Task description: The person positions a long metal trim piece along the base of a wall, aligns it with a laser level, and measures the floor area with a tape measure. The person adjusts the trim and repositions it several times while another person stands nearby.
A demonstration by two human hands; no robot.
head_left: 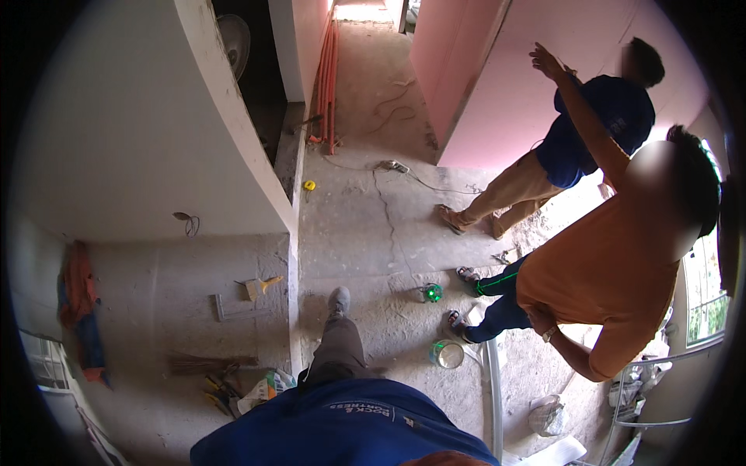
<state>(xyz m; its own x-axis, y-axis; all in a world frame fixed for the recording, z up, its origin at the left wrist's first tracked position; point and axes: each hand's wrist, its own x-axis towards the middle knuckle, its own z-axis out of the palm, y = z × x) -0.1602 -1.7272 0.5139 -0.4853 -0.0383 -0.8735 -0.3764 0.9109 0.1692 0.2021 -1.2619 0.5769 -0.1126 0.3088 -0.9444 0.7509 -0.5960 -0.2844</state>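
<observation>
Neither of my hands shows; at the lower edge only a bit of what looks like my arm crosses my blue shirt. One of my shoes stands on the dusty concrete floor. Ahead and to the right of it, a small laser level glows green. A green-sided tin stands nearer to me. To the left lie a wide brush with a yellow handle and an L-shaped metal square. A yellow tape measure rests farther off beside the wall.
A person in an orange shirt stands close on the right; another in navy raises an arm by the pink wall. Orange-red pipes lean at the far left. A cable with a socket block crosses the floor. Metal channels lie right.
</observation>
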